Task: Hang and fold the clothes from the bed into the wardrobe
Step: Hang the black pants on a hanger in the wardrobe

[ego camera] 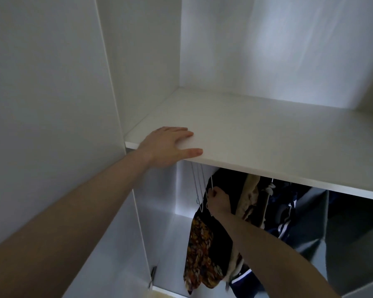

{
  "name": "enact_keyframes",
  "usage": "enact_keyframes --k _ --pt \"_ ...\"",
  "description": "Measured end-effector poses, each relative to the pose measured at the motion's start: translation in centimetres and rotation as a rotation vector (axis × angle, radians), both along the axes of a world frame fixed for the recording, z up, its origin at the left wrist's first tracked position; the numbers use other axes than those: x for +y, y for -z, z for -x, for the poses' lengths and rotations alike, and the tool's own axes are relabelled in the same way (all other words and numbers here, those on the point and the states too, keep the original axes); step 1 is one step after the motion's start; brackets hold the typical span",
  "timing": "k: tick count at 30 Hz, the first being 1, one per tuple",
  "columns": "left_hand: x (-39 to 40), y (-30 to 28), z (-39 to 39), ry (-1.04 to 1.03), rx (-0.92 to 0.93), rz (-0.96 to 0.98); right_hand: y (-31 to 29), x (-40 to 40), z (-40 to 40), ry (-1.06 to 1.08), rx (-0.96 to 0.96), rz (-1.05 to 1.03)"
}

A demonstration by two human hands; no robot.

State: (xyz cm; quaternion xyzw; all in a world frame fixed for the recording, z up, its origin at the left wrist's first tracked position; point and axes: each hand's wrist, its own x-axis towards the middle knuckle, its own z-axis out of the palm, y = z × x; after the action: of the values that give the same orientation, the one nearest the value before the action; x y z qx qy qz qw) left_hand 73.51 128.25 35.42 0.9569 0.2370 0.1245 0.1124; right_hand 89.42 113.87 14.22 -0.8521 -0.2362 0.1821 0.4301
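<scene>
Both of my bare forearms fill the lower part of the view, reaching up into the white wardrobe [78, 87]. My left hand [170, 146] lies flat on the front edge of the single shelf [256, 134], fingers straight and together, thumb along the lip, holding nothing. My right hand [219, 201] is under that shelf, fingers curled round the thin white wire of one hanger [210, 190], gripping it near its top.

From that hanger falls one floral garment [199, 252], dark with orange and yellow print, hanging down just beside my right forearm. Left of it dangle what look like two bare wire hangers [197, 186], touching nothing but each other; I cannot count them for certain. To the right, packed close, I make out one beige garment [251, 196] and one navy garment with white stripes [286, 220], with more dark cloth further right too dim to count.

Down at the lower left, one metal hinge [153, 273] sits on the wardrobe's side panel.
</scene>
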Motion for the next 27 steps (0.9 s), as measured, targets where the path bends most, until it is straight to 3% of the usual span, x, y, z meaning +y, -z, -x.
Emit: enact_keyframes --k 10,27 --pt "-0.1 0.2 0.2 -0.023 -0.026 0.009 -1.3 -1.4 1.2 0.128 -0.035 -0.198" --pt "-0.7 0.2 0.9 0.008 -0.088 0.042 -4.4 -13.0 10.4 0.237 0.036 -0.158"
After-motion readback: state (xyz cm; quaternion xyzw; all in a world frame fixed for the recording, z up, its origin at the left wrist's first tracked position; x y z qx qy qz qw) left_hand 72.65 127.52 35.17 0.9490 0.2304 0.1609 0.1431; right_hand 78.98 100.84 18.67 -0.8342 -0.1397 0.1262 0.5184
